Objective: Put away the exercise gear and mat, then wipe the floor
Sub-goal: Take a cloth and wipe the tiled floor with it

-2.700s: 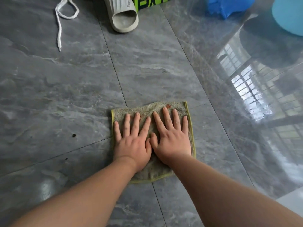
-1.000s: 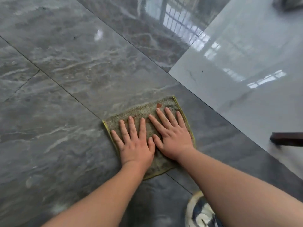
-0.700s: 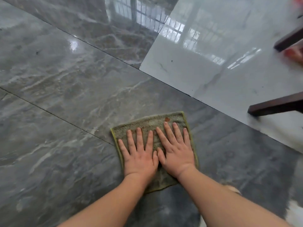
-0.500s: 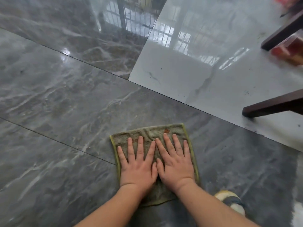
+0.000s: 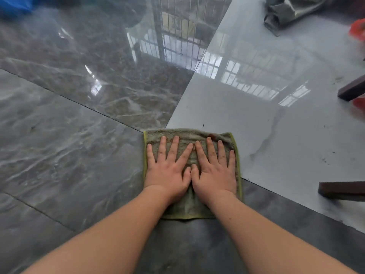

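Wiping is underway: left hand (image 5: 167, 171) and right hand (image 5: 215, 171) press flat, fingers spread, on the green cloth (image 5: 189, 206); no gear or mat in sight.

**What I can't make out**

My hands (image 5: 192, 173) cover the middle of the cloth (image 5: 189, 204), so I can't see that part. Two dark wooden legs (image 5: 343, 190) run off the right edge. A blue item (image 5: 13, 4) at top left, a red one (image 5: 358, 29) and grey crumpled fabric (image 5: 290, 10) are cropped; I can't identify them.
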The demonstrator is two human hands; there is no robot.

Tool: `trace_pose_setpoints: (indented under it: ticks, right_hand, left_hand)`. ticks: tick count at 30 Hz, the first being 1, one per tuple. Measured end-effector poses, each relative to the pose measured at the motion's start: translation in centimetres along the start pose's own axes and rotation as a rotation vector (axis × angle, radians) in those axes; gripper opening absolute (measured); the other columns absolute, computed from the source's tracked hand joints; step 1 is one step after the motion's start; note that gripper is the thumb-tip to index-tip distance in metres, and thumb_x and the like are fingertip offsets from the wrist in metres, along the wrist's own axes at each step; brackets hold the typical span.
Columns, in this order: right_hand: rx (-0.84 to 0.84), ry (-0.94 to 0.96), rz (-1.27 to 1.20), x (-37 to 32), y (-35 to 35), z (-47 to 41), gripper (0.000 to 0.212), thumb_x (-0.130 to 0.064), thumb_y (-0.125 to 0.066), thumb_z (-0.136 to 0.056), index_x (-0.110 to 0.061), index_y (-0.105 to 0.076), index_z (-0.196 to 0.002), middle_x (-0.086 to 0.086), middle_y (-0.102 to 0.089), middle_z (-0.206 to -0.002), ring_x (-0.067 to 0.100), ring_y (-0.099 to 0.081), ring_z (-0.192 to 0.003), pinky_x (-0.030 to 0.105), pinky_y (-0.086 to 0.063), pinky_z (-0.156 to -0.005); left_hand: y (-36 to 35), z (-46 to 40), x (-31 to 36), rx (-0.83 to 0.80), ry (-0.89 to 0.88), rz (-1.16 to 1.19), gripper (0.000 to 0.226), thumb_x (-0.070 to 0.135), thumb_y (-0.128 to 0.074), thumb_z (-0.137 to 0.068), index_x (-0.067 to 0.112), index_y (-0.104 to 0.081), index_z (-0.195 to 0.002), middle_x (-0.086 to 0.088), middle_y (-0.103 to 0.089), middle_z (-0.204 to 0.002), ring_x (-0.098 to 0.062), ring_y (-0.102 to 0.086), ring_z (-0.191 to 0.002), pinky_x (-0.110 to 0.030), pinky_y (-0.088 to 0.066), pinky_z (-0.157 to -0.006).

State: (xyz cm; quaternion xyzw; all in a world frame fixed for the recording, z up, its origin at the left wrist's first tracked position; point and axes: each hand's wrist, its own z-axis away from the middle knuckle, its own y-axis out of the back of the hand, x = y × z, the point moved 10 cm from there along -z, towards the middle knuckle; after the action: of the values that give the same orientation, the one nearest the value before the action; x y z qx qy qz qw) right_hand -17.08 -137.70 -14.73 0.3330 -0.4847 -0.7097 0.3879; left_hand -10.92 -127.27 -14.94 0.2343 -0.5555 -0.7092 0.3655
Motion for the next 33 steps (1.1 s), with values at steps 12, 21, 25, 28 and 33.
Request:
trace_pose_setpoints:
  ticks: [12,21,25,28,33]
  right_hand:
    - [0.036,0.002,-0.029,-0.2,3.1,-10.0,0.071,-0.053,-0.017,-0.088,-0.036,0.015,-0.148,-0.003,0.026,-0.156,0.025,0.019,-0.149,0.056,0.015,-0.116]
    - [0.000,0.040,0.033,-0.6,3.2,-11.4,0.075,-0.055,-0.020,-0.085,-0.030,0.007,-0.150,0.002,0.015,-0.160,0.030,0.012,-0.150,0.058,0.010,-0.117]
    - [-0.020,0.045,0.050,-0.8,3.4,-11.5,0.076,-0.054,-0.013,-0.084,-0.030,0.012,-0.151,0.001,0.019,-0.161,0.029,0.018,-0.149,0.057,0.013,-0.117]
    - [-0.023,0.038,0.066,-0.9,3.5,-11.5,0.076,-0.054,-0.014,-0.085,-0.033,0.010,-0.154,0.000,0.019,-0.163,0.027,0.022,-0.148,0.055,0.014,-0.117]
    - [0.023,0.037,0.062,-1.0,3.7,-10.7,0.073,-0.055,-0.016,-0.088,-0.036,0.009,-0.154,-0.003,0.018,-0.164,0.022,0.021,-0.149,0.050,0.014,-0.119]
  left_hand:
    - [3.1,-9.5,-1.4,-0.001,0.008,-0.024,0.064,0.050,-0.015,-0.094,0.043,0.019,-0.149,0.002,0.025,-0.159,-0.031,0.026,-0.146,-0.064,0.012,-0.113]
    - [3.4,-10.2,-1.8,-0.009,0.034,0.021,0.065,0.047,-0.021,-0.093,0.041,0.008,-0.151,0.001,0.016,-0.161,-0.032,0.018,-0.148,-0.064,0.008,-0.114]
    - [3.5,-10.1,-1.9,0.008,0.038,0.024,0.065,0.047,-0.019,-0.094,0.041,0.010,-0.151,0.002,0.018,-0.161,-0.031,0.019,-0.148,-0.063,0.011,-0.114]
    - [3.4,-10.1,-2.0,0.011,0.035,0.022,0.062,0.047,-0.015,-0.095,0.041,0.015,-0.150,0.003,0.019,-0.162,-0.029,0.024,-0.147,-0.063,0.013,-0.113]
    - [3.2,-9.2,-2.2,0.033,0.073,0.066,0.059,0.047,-0.010,-0.097,0.042,0.016,-0.150,0.006,0.020,-0.162,-0.027,0.025,-0.147,-0.062,0.014,-0.112]
